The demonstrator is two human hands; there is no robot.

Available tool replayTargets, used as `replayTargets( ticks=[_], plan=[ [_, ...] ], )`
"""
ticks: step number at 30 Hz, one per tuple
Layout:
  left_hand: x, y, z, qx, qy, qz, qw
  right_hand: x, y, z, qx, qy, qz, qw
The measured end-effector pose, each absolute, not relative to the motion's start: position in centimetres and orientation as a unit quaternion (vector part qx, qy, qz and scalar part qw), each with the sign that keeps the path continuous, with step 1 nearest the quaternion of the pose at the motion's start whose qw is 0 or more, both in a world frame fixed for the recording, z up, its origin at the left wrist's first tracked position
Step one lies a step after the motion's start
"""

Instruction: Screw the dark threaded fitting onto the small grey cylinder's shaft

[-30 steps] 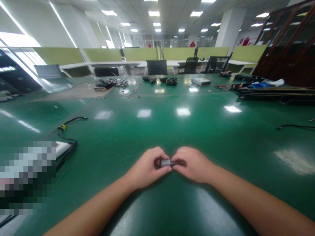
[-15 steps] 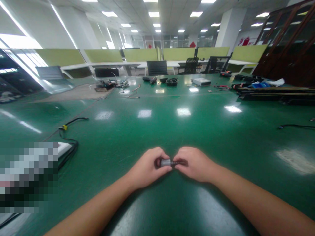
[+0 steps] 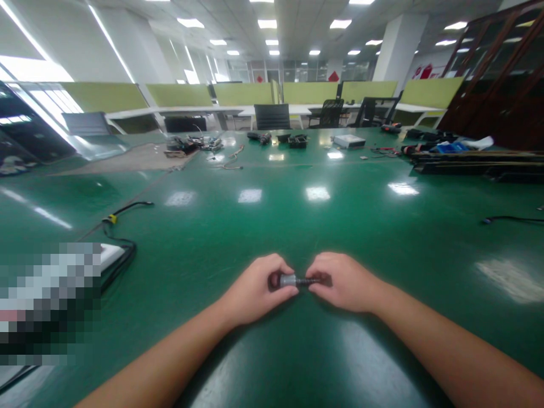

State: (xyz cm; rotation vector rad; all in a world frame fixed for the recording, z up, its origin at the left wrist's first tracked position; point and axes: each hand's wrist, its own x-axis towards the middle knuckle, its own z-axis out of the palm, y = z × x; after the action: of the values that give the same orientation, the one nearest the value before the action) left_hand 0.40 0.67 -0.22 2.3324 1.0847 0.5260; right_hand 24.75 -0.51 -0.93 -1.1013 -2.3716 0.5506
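Observation:
Low over the green table, my left hand (image 3: 261, 289) is closed around a short grey metal cylinder (image 3: 288, 280), pinched between thumb and fingers. A thin dark rod (image 3: 304, 281), which looks ridged like a screw thread, sticks out of the cylinder to the right. Its far end runs into the curled fingers of my right hand (image 3: 340, 283), where thumb and fingertips close about it. A gap shows between the two hands, with the rod bridging it. The part inside my left palm is mostly hidden.
On the green tabletop (image 3: 276, 226), a pixelated object (image 3: 46, 294) and black cable (image 3: 123, 263) lie at left. Another black cable (image 3: 514, 219) lies at right. Electronic parts (image 3: 193, 144), a flat silver box (image 3: 348, 141) and a dark pile (image 3: 471, 161) occupy the far side.
My right hand has shifted slightly right, away from my left hand, and more of the dark rod shows between them. My left hand keeps its hold on the cylinder.

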Motion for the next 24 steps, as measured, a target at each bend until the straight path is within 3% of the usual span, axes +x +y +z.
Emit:
replayTargets(
  ticks=[24],
  plan=[
    [0.38, 0.73, -0.12, 0.854, 0.403, 0.198, 0.263, 25.48, -0.14, -1.12, -0.411, -0.86, 0.183, 0.241]
  ],
)
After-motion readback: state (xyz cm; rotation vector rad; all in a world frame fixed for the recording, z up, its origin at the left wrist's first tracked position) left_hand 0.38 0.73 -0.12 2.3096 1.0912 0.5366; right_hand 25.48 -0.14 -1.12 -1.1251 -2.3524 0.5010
